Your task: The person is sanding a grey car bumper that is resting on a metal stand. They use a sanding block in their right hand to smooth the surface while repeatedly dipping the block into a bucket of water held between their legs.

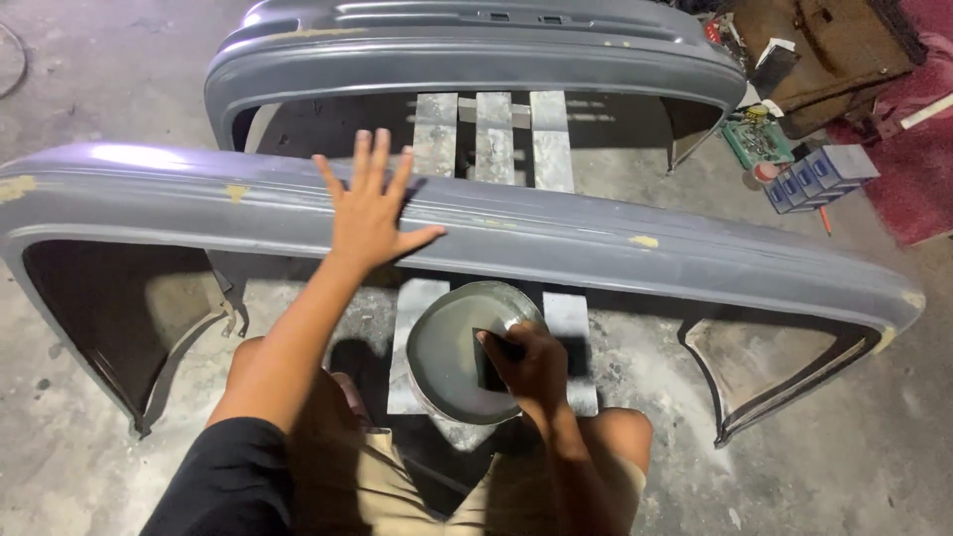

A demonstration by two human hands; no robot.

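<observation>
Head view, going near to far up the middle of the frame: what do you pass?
Right hand gripping a dark sanding pad over the round water basin → near grey bumper with the left hand flat on it → metal slats → far grey bumper.

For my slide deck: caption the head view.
Left hand flat on grey bumper; right hand dips dark pad into bowl.
</observation>
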